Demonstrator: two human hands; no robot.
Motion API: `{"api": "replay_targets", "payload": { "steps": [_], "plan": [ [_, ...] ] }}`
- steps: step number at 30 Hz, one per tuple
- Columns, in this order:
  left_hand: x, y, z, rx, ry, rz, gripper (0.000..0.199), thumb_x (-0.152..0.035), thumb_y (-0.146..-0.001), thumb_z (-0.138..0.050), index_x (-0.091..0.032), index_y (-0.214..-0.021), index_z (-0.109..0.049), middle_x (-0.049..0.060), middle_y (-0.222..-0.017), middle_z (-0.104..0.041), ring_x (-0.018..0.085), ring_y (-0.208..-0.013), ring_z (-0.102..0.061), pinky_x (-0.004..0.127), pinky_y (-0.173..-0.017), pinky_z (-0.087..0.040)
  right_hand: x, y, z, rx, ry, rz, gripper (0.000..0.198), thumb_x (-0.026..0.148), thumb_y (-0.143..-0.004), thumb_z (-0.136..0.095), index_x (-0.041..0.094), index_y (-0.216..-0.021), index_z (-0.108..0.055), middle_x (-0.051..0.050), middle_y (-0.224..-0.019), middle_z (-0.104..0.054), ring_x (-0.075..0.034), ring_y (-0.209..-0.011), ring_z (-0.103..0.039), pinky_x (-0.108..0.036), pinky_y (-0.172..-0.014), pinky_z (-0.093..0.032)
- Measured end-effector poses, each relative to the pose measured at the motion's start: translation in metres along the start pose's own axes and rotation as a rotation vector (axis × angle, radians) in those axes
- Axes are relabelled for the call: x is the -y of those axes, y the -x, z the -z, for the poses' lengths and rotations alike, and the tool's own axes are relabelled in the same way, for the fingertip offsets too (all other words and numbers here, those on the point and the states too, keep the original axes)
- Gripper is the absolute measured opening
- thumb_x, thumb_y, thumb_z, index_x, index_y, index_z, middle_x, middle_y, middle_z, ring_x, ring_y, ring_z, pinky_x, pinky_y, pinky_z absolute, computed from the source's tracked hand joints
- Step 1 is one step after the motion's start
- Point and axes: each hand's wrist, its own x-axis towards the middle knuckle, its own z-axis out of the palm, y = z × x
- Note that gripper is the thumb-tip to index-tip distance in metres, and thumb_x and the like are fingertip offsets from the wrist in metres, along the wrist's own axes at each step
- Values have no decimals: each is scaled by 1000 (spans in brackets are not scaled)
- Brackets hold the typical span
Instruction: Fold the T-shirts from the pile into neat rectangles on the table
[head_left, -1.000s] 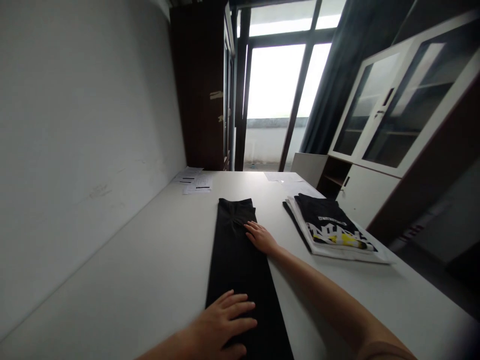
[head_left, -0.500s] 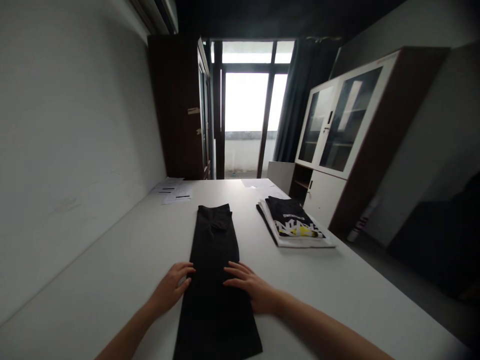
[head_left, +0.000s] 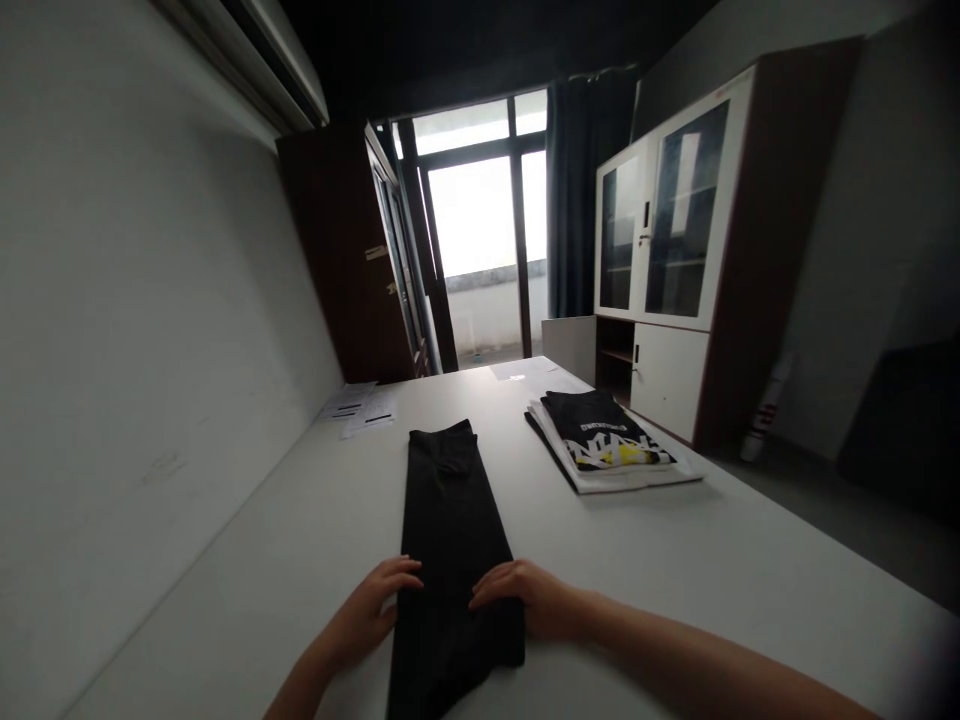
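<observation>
A black garment (head_left: 448, 520), folded lengthwise into a long strip, lies on the white table in front of me. A small folded-over part shows at its far end, and its near hem looks rippled. My left hand (head_left: 373, 602) is at the garment's left edge, fingertips on top of the cloth and thumb at the edge. Across from it, my right hand (head_left: 529, 598) has its fingers curled over the right edge, with the thumb hidden. Both hands grip the fabric at about the same distance from me.
To the right on the white table (head_left: 300, 560) sits a stack of folded clothes (head_left: 611, 435), a black printed shirt on top. Printed papers (head_left: 367, 410) lie at the far left by the wall. Beyond stand a dark cabinet (head_left: 330, 250) and a white glass-doored cabinet (head_left: 660, 240).
Both hands have moved nearer along the garment, and the right fingers have curled onto its edge. The near hem has become rippled and drawn up. The camera view has tilted and turned.
</observation>
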Motion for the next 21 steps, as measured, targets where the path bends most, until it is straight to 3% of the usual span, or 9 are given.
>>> {"api": "replay_targets", "payload": {
  "steps": [3, 6, 9, 14, 17, 19, 21],
  "plan": [
    [-2, 3, 3, 67, -23, -25, 54, -17, -84, -62, -32, -136, -63, 4, -157, -47, 28, -150, -34, 49, -126, -26, 7, 0, 4, -84, -147, -204, 38, 24, -87, -53, 20, -117, -77, -6, -104, -78, -22, -93, -73, -31, -82, -56],
    [-10, 3, 0, 113, -79, -46, 72, -30, -80, -76, -33, -148, -53, 7, -162, -38, 33, -153, -27, 55, -127, -14, 9, -2, 6, -114, -257, -329, 31, 27, -87, -54, 17, -104, -78, -3, -87, -75, -19, -76, -67, -29, -71, -52],
    [-25, 0, -3, 116, -104, -88, 65, -28, -84, -70, -34, -147, -54, 6, -159, -44, 32, -152, -30, 57, -127, -9, 8, -3, 6, -116, -305, -389, 28, 35, -88, -56, 15, -85, -74, 0, -72, -66, -15, -66, -56, -27, -64, -45],
    [-41, -5, -3, 98, -38, -162, 54, -19, -87, -59, -34, -139, -63, 4, -147, -58, 28, -140, -49, 53, -127, -13, 1, -4, 4, -150, -305, -411, 38, 52, -86, -59, 16, -75, -66, 1, -68, -57, -15, -66, -48, -28, -65, -42],
    [-35, -3, -7, 68, 76, -152, 45, -25, -92, -54, -29, -135, -67, 6, -141, -63, 29, -132, -57, 52, -126, -20, -5, -3, 3, -268, -279, -452, 50, 65, -88, -52, 18, -71, -62, 0, -66, -54, -17, -68, -47, -30, -65, -44],
    [-26, 1, -13, 23, 174, -73, 40, -37, -96, -50, -23, -126, -72, 9, -132, -69, 32, -128, -59, 52, -122, -29, -10, -3, 2, -332, -264, -499, 59, 73, -89, -45, 19, -67, -58, -1, -63, -51, -17, -67, -45, -30, -63, -43],
    [-16, 5, -20, -74, 260, 67, 49, -53, -96, -49, -18, -120, -74, 12, -124, -72, 36, -128, -58, 53, -119, -34, -13, -3, 1, -343, -244, -551, 64, 79, -87, -43, 20, -65, -54, 0, -60, -48, -17, -65, -44, -30, -61, -42]
  ]
}}
